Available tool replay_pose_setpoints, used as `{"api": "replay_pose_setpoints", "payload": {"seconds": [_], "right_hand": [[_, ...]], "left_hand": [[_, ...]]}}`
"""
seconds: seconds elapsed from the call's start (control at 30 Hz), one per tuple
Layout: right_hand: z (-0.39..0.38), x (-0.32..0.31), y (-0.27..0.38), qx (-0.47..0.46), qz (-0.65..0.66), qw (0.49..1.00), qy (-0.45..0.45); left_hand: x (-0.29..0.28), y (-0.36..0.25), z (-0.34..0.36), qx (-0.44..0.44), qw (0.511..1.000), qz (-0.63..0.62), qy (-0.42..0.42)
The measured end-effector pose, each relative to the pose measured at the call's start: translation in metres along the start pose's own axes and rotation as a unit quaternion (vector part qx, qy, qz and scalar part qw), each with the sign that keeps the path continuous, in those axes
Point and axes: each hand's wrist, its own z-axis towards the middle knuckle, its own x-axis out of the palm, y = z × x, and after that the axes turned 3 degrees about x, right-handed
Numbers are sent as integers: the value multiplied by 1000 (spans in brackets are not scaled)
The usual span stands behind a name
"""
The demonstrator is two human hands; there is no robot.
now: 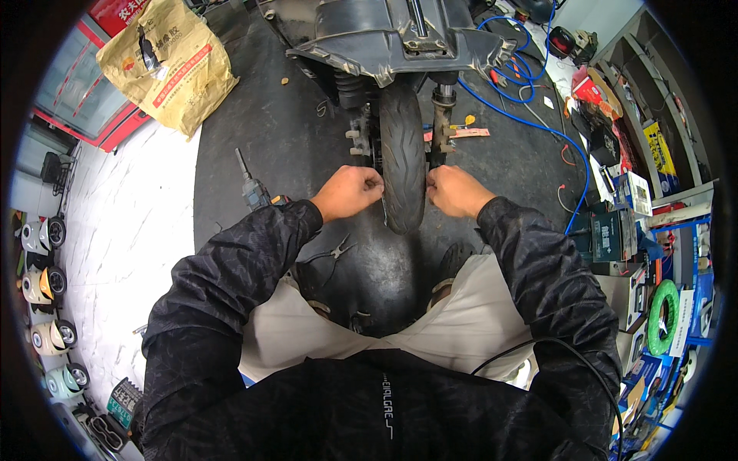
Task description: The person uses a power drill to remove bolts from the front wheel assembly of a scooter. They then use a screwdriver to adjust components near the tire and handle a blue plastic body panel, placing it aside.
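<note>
A black scooter front wheel [402,157] stands upright between two fork legs, under the scuffed dark scooter body [369,31]. At the wheel's left side, by the lower end of the left fork leg [358,134], my left hand [350,192] is closed with its fingertips pinched together. My right hand [460,190] is curled closed on the opposite side, just below the right fork leg [441,115]. What the fingers of either hand hold, if anything, is hidden. Pliers [332,257] with their handles spread lie on the floor below my left hand.
A cordless power tool [254,190] rests on the dark mat left of my left forearm. Blue hose [573,150] loops along the right. A yellow sack [173,69] stands at the far left. Cluttered shelves [669,146] line the right side. A black cable [573,347] crosses my right sleeve.
</note>
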Motion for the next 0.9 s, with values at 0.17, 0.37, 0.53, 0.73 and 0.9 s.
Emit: {"api": "replay_pose_setpoints", "payload": {"seconds": [0.17, 0.37, 0.53, 0.73, 0.9], "right_hand": [[3, -7, -4, 21, 92, 995, 26], [6, -18, -5, 4, 47, 997, -65], [9, -22, 3, 1, 34, 995, -89], [14, -18, 0, -4, 30, 994, -108], [24, -16, -13, 55, 129, 987, -73]], "left_hand": [[-2, -6, 2, -34, 999, -4, -16], [-4, -9, 6, -52, 998, -14, -39], [-4, -7, 10, -29, 998, 10, -60], [-6, -5, 12, -27, 998, 21, -57], [-5, -4, 12, -30, 998, 1, -51]]}}
